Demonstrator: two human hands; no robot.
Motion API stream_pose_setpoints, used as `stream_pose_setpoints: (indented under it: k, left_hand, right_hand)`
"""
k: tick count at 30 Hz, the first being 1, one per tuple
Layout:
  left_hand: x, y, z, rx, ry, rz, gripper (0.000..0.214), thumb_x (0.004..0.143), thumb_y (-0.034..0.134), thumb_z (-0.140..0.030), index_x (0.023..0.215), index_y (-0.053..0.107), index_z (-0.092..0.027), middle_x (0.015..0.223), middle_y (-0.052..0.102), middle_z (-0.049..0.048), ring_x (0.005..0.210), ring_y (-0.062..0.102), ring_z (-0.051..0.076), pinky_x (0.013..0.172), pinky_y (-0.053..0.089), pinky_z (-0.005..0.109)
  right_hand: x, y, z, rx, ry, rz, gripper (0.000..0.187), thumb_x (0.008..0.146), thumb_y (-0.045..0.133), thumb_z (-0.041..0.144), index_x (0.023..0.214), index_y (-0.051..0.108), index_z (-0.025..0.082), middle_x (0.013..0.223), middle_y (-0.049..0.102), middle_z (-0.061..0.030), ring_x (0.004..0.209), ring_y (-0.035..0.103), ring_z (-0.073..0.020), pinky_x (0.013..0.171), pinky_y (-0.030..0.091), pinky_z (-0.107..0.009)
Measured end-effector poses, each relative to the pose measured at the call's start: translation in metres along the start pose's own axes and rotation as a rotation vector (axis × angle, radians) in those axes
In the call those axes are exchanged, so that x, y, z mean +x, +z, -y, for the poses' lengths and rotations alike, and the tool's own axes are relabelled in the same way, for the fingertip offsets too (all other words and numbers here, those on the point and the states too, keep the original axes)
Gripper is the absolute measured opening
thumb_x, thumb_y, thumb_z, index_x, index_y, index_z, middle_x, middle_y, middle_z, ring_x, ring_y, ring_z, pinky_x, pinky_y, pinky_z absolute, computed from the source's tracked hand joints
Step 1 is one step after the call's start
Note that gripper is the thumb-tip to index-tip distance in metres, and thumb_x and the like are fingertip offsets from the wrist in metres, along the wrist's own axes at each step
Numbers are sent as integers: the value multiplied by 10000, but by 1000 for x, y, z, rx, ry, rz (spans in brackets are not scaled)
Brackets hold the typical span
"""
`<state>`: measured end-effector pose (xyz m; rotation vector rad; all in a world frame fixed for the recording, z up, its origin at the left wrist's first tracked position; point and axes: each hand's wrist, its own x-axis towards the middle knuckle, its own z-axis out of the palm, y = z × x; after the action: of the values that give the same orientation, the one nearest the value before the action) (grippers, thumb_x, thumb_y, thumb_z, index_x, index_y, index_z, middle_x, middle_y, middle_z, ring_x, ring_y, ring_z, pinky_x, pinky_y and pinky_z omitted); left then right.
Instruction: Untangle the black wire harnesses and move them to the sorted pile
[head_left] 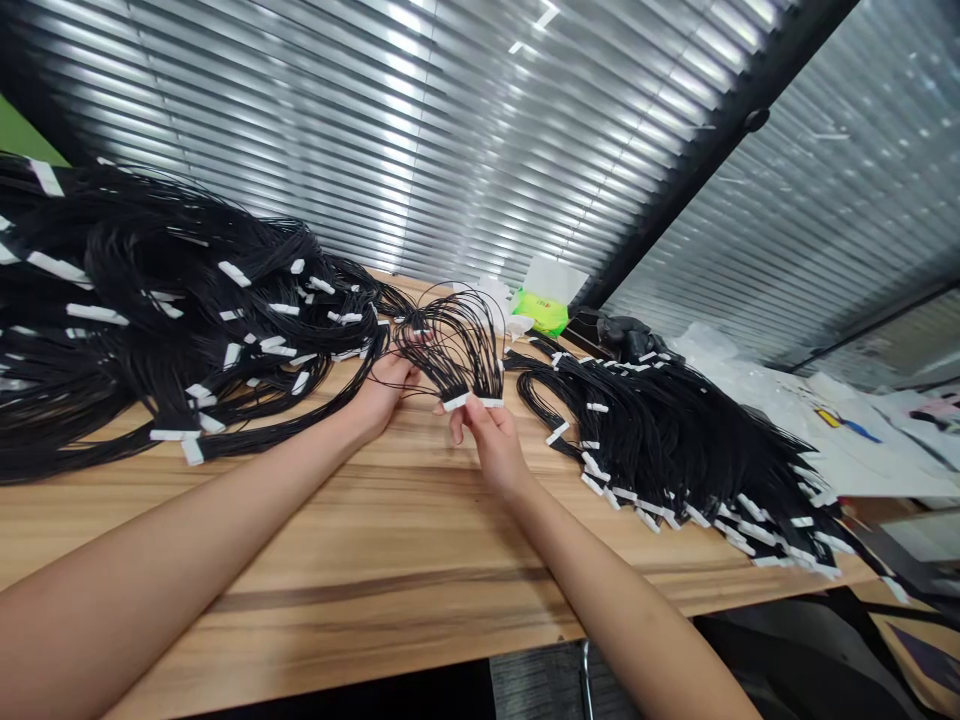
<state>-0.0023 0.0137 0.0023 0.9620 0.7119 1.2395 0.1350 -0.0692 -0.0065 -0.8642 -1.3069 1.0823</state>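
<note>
Right hand (491, 440) pinching white strips (456, 403); left hand (384, 392) pinching black wires (450, 379); tabletop (360, 560) stretching to near edge (337, 683).

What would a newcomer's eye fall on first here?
First, the big heap of black wires with white end pieces on the left of the wooden table, then the second heap on the right. Between them, the right hand holds a looped wire bundle by its white ends, the left hand close by.

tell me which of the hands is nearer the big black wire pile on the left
Left. The left hand is close by the right end of the black wire pile; the right hand is farther right, pinching white connectors.
</note>
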Motion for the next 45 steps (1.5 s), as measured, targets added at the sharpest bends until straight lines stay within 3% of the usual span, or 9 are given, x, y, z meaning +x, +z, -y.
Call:
stream_pose_setpoints:
  k: [3,8,12,15,18,21,25,33,45]
  left_hand:
    - [-1,1,0,-38,-6,63,231,706,696,-304,856,616,-148,544,364,-61,471,308,60,413,196,182]
    - [1,1,3,-48,-57,-5,473,691,660,-221,1140,520,-172,658,520,-38,540,461,79,525,367,200]
    - [5,-4,10,99,3,-65,559,714,594,-199,1250,439,-179,678,546,-38,548,481,99,579,384,236]
    - [4,-8,13,379,205,-148,450,763,536,-199,1210,482,-189,781,572,3,664,522,137,690,420,287]
    - [-4,-10,9,764,572,-239,342,796,544,-199,1137,541,-218,1097,572,70,957,534,200,877,398,359]
    - [-16,-7,1,1011,811,-120,237,854,525,-217,1085,574,-233,1204,559,70,1117,493,226,951,348,383]
    - [-25,-2,-4,1101,936,54,160,920,475,-261,997,614,-240,1081,637,41,1048,549,202,908,338,362]
    - [-25,-4,-5,1034,995,38,145,923,499,-264,951,639,-237,939,709,17,886,616,169,789,356,327]
    - [-22,-4,-3,1062,848,191,174,922,492,-329,896,623,-218,922,679,31,850,595,166,791,407,303]
  right_hand:
    - [4,-3,1,22,-10,-80,348,882,503,472,746,656,191,636,594,-9,531,432,-127,658,412,-306]
    - [9,-7,1,-9,-32,-182,361,871,510,490,741,645,182,662,626,-23,525,437,-122,598,401,-292]
    - [11,-9,1,-70,-45,-225,394,869,496,509,694,625,180,653,628,-23,532,437,-122,604,398,-286]
    - [10,-9,2,-119,-52,-235,430,867,491,520,613,586,186,634,620,-25,553,453,-128,630,402,-289]
    - [9,-8,2,-132,-62,-230,398,870,502,497,637,602,190,599,590,-6,539,435,-123,632,398,-288]
    - [9,-8,1,-150,-57,-226,388,868,502,499,659,614,192,543,539,10,525,419,-128,609,394,-289]
    - [10,-8,2,-155,-55,-220,440,867,495,508,562,547,195,557,543,2,528,417,-124,599,385,-285]
    - [7,-8,3,-154,-72,-198,430,889,491,444,544,533,192,570,552,2,533,416,-120,625,381,-290]
    - [10,-11,6,-180,-63,-284,433,851,520,467,515,561,198,525,565,-3,580,500,-149,678,397,-300]
